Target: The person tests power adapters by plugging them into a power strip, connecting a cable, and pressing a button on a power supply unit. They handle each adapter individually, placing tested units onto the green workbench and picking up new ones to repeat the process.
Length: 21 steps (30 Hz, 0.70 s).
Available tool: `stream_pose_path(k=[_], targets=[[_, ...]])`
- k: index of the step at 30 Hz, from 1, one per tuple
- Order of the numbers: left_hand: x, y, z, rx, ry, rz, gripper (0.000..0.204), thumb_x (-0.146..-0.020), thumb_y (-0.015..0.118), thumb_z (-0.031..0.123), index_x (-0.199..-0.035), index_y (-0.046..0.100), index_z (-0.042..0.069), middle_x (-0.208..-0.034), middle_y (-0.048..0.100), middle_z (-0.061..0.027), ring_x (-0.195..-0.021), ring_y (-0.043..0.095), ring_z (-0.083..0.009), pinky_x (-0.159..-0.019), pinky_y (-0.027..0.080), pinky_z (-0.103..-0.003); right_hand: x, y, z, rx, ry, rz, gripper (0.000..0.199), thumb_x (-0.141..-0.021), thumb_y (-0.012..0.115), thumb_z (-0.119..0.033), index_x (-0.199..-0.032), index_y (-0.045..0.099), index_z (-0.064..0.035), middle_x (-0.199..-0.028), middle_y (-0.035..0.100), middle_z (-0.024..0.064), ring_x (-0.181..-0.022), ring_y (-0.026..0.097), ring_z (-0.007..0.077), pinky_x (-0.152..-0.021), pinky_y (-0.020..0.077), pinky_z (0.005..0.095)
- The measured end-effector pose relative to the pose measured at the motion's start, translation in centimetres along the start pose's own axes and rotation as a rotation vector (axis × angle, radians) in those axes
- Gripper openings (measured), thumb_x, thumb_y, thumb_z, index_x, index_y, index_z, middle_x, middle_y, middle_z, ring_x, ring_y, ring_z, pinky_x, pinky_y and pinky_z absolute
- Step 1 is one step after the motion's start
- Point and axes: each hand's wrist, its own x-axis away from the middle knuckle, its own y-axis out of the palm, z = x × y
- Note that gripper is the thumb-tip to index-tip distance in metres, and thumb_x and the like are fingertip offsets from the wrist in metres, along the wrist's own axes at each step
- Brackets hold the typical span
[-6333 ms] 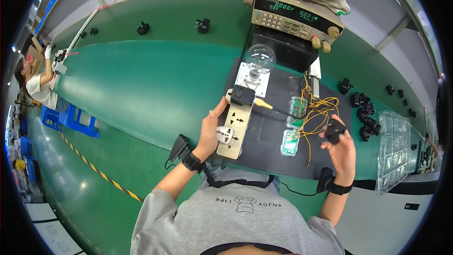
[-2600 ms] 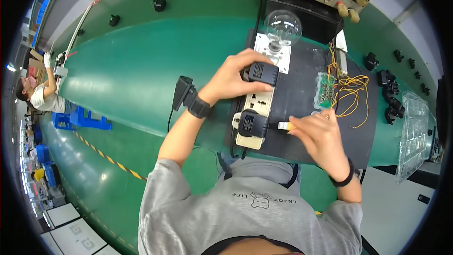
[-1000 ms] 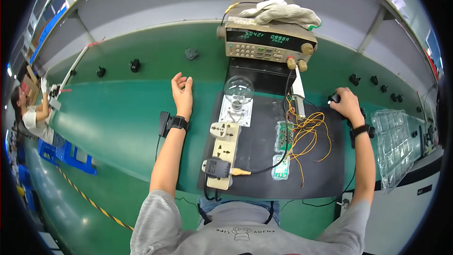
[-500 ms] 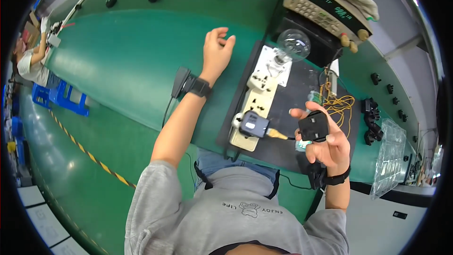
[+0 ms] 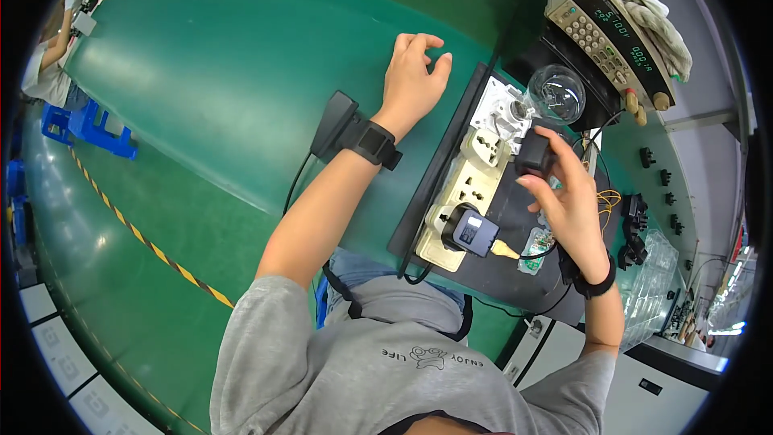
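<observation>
Between the thumb and fingers of my right hand (image 5: 573,205) is a small black power adapter (image 5: 531,153), next to the upper sockets of a cream power strip (image 5: 459,200). A second dark adapter (image 5: 472,231) is plugged into the strip's near end, with a yellow connector (image 5: 504,249) and black cable running from it. Beyond the strip, a clear glass bulb (image 5: 555,95) sits in a holder on a white plate (image 5: 491,109). My left hand (image 5: 415,79) hovers over the green table (image 5: 266,64), fingers loosely bent and apart, holding nothing.
A bench meter (image 5: 616,28) with a lit display stands at the back right, a cloth (image 5: 656,28) on top. Yellow wires (image 5: 609,203), several black adapters (image 5: 634,229) and clear plastic trays (image 5: 652,274) lie to the right. Another person (image 5: 48,64) is at far left.
My right hand has carried the black adapter up and away from me, toward the bulb end of the strip, and turned it. My left hand has shifted right in view, as the view itself moved.
</observation>
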Motion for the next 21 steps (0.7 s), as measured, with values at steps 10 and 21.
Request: stream_pose_path(k=[10,21], targets=[[-0.2,-0.3,1.1,-0.008,-0.018,-0.031,0.021,-0.082,0.061,0.019,-0.098,0.058,0.005,-0.1,0.049,-0.0078,-0.078,0.053,-0.0186,-0.067,0.046,-0.03,-2.7,1.0,-1.4,0.542,-0.294,-0.118,0.049,-0.078,0.068,-0.012,-0.118,0.046,0.0054,-0.093,0.057,0.0236,-0.073,0.058,0.0325,-0.062,0.0469,0.0361],[10.2,-6.4,8.3,0.157,0.421,-0.75,0.05,-0.067,0.079,0.022,-0.108,0.058,0.004,-0.109,0.057,-0.0116,-0.104,0.052,-0.0273,-0.091,0.041,-0.037,6.5,0.0,1.2,0.166,-0.284,-0.098,0.036,-0.066,0.079,-0.017,-0.096,0.066,-0.0004,-0.077,0.066,0.01,-0.071,0.061,0.0236,-0.066,0.0461,0.0318]])
